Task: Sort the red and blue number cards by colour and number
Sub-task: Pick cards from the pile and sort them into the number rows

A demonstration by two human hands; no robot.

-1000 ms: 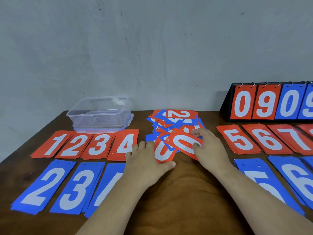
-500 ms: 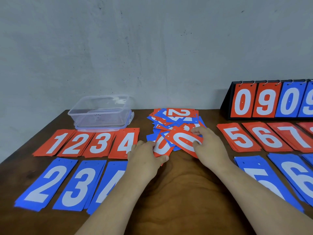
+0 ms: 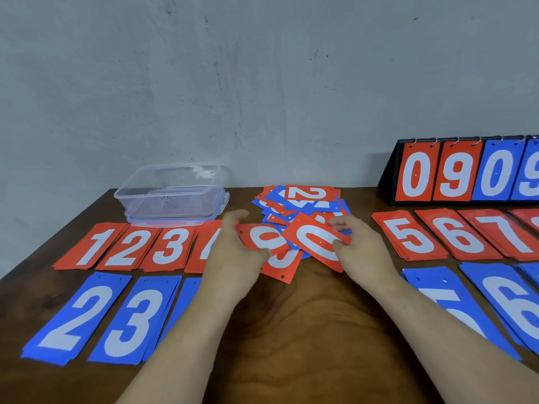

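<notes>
Red zero card (image 3: 316,243) lying tilted atop the near edge of the mixed pile (image 3: 300,208), long axis running far-left to near-right. Right hand (image 3: 360,249) pinching its right edge; left hand (image 3: 233,252) apparently gripping another red card (image 3: 264,237) just left, thumb partly hidden. Sorted stacks flanking both on the wooden counter (image 3: 306,330).
</notes>
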